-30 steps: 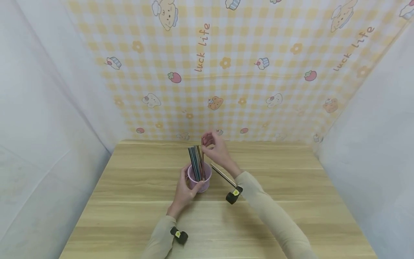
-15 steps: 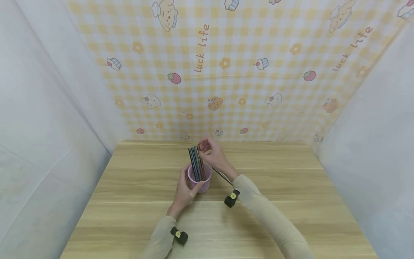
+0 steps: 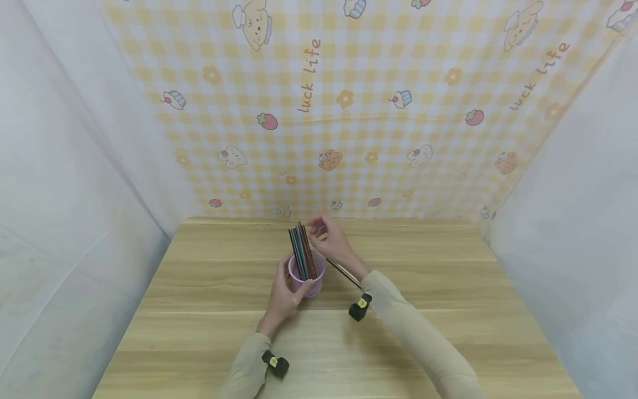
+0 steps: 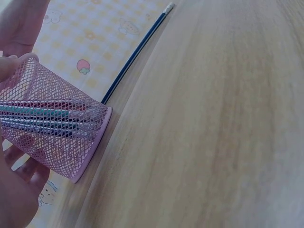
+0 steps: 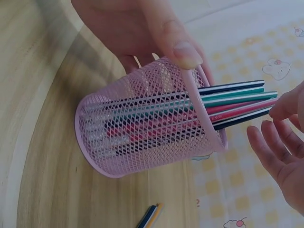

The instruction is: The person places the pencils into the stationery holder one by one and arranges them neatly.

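A pink mesh pencil cup [image 3: 308, 289] stands on the table, held at its near left side by my left hand [image 3: 285, 292], thumb over the rim. Several pencils, dark, green and red [image 5: 237, 102], lean in the cup with their flat ends sticking out above the rim; in the left wrist view they show through the mesh [image 4: 42, 116]. My right hand [image 3: 330, 239] hovers just right of the pencil tops, fingers loosely bent and nothing between them. In the right wrist view its thumb tip [image 5: 280, 108] is right beside the pencil ends.
Right of the cup, beneath my right forearm, a dark pencil [image 3: 344, 272] lies on the wooden table [image 3: 423, 332]; the left wrist view shows its white eraser end [image 4: 168, 8]. In the right wrist view dark and yellow pencil ends [image 5: 151, 216] show. A checked cloth [image 3: 374, 133] hangs behind.
My right hand has lowered a red pencil into the cup, let it go and drawn slightly right. That pencil now leans left with the others. My left hand keeps its hold on the cup.
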Demonstrator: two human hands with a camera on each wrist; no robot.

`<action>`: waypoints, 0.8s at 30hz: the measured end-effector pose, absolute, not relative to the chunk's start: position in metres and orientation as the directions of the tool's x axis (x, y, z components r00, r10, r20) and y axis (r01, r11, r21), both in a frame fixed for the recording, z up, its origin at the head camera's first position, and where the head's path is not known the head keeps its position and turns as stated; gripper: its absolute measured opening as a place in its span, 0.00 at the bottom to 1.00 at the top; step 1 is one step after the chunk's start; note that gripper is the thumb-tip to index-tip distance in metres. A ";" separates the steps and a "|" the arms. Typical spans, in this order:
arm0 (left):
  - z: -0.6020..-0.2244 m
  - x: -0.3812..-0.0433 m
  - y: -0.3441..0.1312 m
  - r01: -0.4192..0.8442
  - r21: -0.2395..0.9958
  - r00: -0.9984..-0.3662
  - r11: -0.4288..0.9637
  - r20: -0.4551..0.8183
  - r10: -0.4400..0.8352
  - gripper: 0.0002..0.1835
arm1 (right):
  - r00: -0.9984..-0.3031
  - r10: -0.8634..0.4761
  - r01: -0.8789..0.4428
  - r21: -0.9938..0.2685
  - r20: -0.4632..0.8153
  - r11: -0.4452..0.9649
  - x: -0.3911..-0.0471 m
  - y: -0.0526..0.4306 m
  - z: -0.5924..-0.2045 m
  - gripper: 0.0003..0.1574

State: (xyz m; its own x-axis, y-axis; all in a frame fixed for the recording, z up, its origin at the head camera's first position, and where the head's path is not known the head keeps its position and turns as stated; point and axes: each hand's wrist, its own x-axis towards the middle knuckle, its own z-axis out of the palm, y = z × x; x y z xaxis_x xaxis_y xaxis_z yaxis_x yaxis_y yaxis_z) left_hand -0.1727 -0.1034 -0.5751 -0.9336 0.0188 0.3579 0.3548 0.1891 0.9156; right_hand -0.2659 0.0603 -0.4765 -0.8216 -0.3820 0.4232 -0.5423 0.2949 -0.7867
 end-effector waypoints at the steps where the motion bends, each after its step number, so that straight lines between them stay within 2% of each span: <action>1: -0.575 -0.173 -0.103 0.354 0.916 -0.934 0.189 0.357 0.018 0.45 | -0.827 -0.382 -0.534 -0.790 0.413 0.301 -0.266 0.062 -0.477 0.19; 5: -0.575 -0.173 -0.103 0.354 0.916 -0.934 0.189 0.357 0.017 0.45 | -0.843 -0.382 -0.507 -0.795 0.378 0.332 -0.268 0.069 -0.480 0.20; 14: -0.576 -0.174 -0.103 0.361 0.916 -0.931 0.177 0.364 0.015 0.45 | -0.844 -0.372 -0.520 -0.757 0.385 0.395 -0.275 0.089 -0.494 0.17; 21: -0.578 -0.174 -0.103 0.379 0.910 -0.924 0.167 0.381 0.015 0.44 | -0.877 -0.365 -0.459 -0.766 0.311 0.450 -0.280 0.103 -0.511 0.17; 24: -0.562 -0.167 -0.102 0.382 0.910 -0.923 0.163 0.383 0.024 0.44 | -0.877 -0.378 -0.456 -0.764 0.297 0.456 -0.282 0.109 -0.518 0.17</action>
State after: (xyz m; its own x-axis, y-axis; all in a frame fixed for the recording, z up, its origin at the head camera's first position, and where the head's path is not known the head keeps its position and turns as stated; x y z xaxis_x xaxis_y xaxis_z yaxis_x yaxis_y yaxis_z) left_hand -0.1675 -0.1018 -0.5615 -0.9234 0.0243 0.3831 0.3817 0.1632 0.9098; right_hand -0.2824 0.1089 -0.5175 -0.8767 -0.3780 0.2974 -0.4560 0.4565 -0.7640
